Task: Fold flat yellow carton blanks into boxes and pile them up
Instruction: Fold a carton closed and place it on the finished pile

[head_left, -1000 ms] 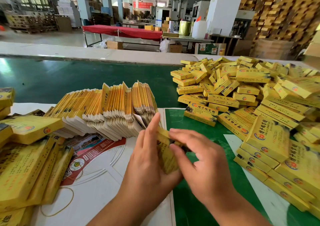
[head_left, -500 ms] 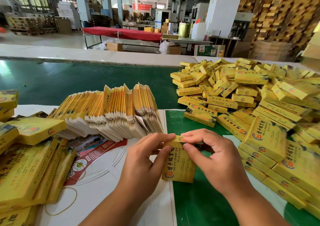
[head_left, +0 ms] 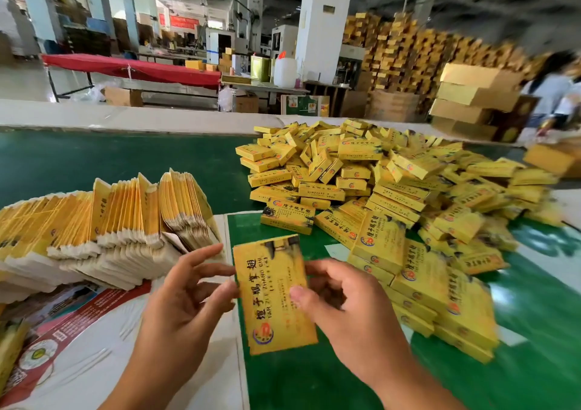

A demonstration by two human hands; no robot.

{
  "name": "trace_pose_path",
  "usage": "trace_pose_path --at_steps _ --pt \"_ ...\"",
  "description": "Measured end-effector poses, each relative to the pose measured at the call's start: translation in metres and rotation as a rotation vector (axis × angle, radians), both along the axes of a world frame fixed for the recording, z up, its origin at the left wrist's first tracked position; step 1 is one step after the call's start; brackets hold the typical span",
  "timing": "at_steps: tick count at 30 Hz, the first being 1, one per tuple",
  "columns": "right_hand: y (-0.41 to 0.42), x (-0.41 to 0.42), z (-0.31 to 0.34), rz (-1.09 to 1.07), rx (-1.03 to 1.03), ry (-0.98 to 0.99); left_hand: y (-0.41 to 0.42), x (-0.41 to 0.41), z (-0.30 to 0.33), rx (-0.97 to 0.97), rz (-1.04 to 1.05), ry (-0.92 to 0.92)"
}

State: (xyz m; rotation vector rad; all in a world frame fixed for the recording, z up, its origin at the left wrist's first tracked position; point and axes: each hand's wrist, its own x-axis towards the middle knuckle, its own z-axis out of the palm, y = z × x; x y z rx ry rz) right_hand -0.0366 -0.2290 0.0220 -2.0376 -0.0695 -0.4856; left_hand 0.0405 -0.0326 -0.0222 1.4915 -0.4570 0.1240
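far to the left of both hands, at the frame's lower-left edge, a printed sheet with red panels lies flat on the white surface, and a few yellow cartons poke in at the very corner. above it and up-left of the left hand stands the stack of flat yellow carton blanks, fanned on edge in leaning bundles, their pale cut edges facing down toward the white sheet; the nearest bundle sits just beyond the left hand's fingertips.

the left hand is open — fingers spread and only slightly bent, their tips at or touching the left edge of the folded box, not wrapped round it. the folded box sits between the two hands, held up off the green table, its printed face toward the camera and its long side running roughly up and down, tilted a little.

the right hand grips the box from the right: the thumb presses on the printed face and the curled fingers go behind it.

to the right of and beyond the right hand sprawls the pile of finished boxes, a loose heap of yellow cartons lying every which way on the green surface, the nearest ones just beside the right wrist. farther right the view blurs — stacked brown cartons and a person are only roughly visible.
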Motion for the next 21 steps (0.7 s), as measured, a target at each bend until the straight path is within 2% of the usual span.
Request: trace_pose_path --at_steps 3,6,9,13,17,21 --pt "-0.038 -0.031 0.017 -0.142 0.091 -0.096 -0.002 -0.001 -0.003 0.053 -0.006 -0.062" --pt "-0.089 -0.058 0.033 -0.274 0.323 -0.192 -0.004 0.002 -0.006 0.082 -0.009 -0.078" --pt "-0.144 -0.068 0.031 -0.543 0.42 -0.279 -0.004 0.005 -0.009 0.122 0.002 -0.083" --pt "-0.205 -0.068 -0.003 -0.829 0.321 -0.129 -0.001 0.009 -0.015 0.209 0.023 -0.115" --pt "-0.224 -0.063 -0.037 -0.885 0.251 0.08 0.009 0.01 -0.014 0.261 -0.01 -0.048" --pt "-0.221 -0.056 -0.05 -0.881 0.106 0.171 0.016 0.012 -0.017 0.27 -0.022 -0.011"
